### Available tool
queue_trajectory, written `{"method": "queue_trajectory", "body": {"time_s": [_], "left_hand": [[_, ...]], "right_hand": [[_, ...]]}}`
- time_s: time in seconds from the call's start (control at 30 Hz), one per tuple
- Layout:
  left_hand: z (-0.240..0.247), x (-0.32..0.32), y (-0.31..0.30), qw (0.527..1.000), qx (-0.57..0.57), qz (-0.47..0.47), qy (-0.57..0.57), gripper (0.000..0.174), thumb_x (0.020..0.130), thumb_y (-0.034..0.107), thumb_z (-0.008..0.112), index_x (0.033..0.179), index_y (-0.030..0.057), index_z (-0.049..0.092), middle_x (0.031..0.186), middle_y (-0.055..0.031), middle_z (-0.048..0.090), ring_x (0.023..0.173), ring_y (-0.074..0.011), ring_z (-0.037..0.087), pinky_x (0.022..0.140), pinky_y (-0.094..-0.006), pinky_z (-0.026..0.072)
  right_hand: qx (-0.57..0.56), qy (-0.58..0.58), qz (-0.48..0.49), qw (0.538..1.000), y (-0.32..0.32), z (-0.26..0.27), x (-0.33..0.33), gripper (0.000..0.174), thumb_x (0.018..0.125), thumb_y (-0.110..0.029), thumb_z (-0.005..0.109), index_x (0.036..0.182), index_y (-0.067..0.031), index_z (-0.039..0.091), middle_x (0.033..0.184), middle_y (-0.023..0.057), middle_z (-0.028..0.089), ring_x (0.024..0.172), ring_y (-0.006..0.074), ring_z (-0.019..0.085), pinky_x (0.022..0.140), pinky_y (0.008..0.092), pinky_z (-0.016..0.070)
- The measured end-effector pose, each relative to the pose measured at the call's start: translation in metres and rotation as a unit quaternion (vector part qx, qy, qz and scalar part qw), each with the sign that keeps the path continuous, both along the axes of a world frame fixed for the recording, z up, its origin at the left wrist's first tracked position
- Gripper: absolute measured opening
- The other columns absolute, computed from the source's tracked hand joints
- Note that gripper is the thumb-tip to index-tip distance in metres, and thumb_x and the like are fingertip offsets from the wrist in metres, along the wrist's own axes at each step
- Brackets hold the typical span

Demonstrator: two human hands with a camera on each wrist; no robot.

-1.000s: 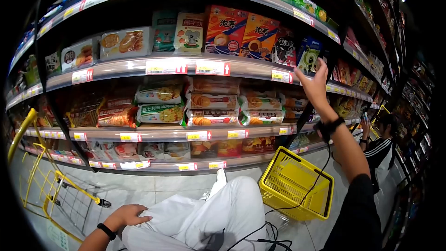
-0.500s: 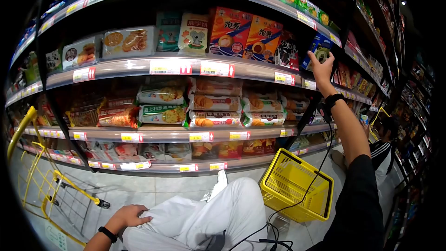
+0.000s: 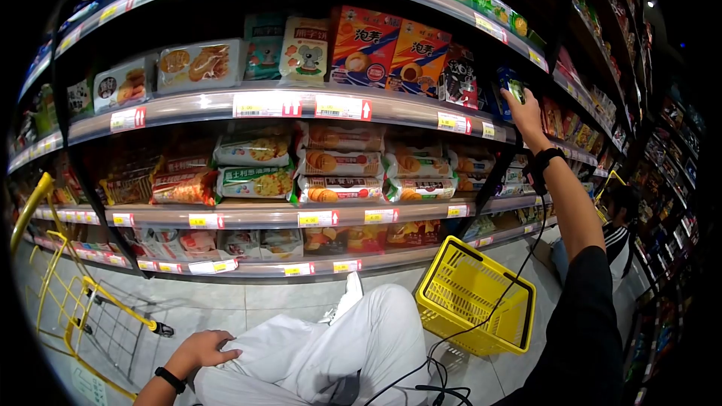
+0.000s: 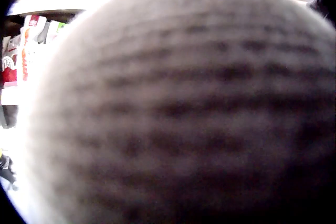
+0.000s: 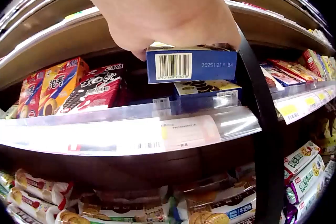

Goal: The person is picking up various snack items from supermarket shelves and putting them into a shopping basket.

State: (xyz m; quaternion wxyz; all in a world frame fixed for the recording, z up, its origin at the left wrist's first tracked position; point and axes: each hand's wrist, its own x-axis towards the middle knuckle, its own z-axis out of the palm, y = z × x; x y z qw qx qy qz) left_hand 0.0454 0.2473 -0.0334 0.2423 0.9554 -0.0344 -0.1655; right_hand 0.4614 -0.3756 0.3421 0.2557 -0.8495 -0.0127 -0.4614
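Observation:
My right hand (image 3: 525, 114) grips a blue box (image 3: 512, 85) at the right end of the middle shelf. In the right wrist view the hand (image 5: 163, 14) is above the blue box (image 5: 192, 66), whose barcode end faces the camera, held over the shelf edge. Another blue box (image 5: 207, 88) lies below and behind it. Red and black boxes (image 5: 93, 88) stand to its left. My left hand (image 3: 204, 349) rests on the light trousers (image 3: 301, 349), fingers relaxed; blurred fabric fills most of the left wrist view.
A yellow basket (image 3: 476, 297) stands on the floor to the right, with a black cable across it. A yellow cart (image 3: 75, 293) is at the left. A dark shelf post (image 5: 268, 129) is right of the held box. Another person (image 3: 620, 244) crouches at the far right.
From reaching with spread fingers, my right hand has come to grip the blue box, which was tilted up in front of the shelf and now sits lower and farther in. The left hand stays put.

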Motion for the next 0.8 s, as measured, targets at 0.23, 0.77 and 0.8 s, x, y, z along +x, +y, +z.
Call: {"method": "queue_trajectory", "body": {"time_s": [0.23, 0.77, 0.8], "left_hand": [[-0.008, 0.001, 0.005, 1.000, -0.002, 0.005, 0.007, 0.065, 0.083, 0.060, 0.063, 0.115, 0.0048, 0.068, 0.108, -0.0173, 0.071, 0.099, -0.0356, 0.067, 0.085, -0.0402, 0.0531], [-0.004, 0.001, 0.002, 1.000, -0.002, 0.013, 0.006, 0.065, 0.083, 0.061, 0.063, 0.116, 0.0056, 0.068, 0.107, -0.0171, 0.071, 0.100, -0.0352, 0.067, 0.085, -0.0400, 0.0531], [-0.004, 0.001, 0.000, 1.000, -0.003, 0.013, 0.000, 0.064, 0.083, 0.061, 0.063, 0.115, 0.0055, 0.068, 0.107, -0.0171, 0.071, 0.099, -0.0354, 0.067, 0.084, -0.0400, 0.0532]], "right_hand": [[-0.069, -0.028, -0.071, 0.995, -0.003, 0.006, 0.035, 0.072, 0.080, -0.053, 0.072, 0.110, 0.0109, 0.060, 0.105, 0.0280, 0.068, 0.099, 0.0387, 0.067, 0.086, 0.0423, 0.0507], [-0.101, 0.220, -0.063, 0.968, 0.001, 0.030, 0.053, 0.116, 0.063, -0.047, 0.083, 0.141, 0.0168, 0.024, 0.134, 0.0361, 0.052, 0.127, 0.0421, 0.053, 0.104, 0.0373, 0.0443], [-0.094, 0.182, -0.056, 0.977, 0.002, 0.026, 0.053, 0.113, 0.062, -0.045, 0.083, 0.140, 0.0152, 0.028, 0.130, 0.0348, 0.055, 0.121, 0.0416, 0.057, 0.100, 0.0376, 0.0465]]}}
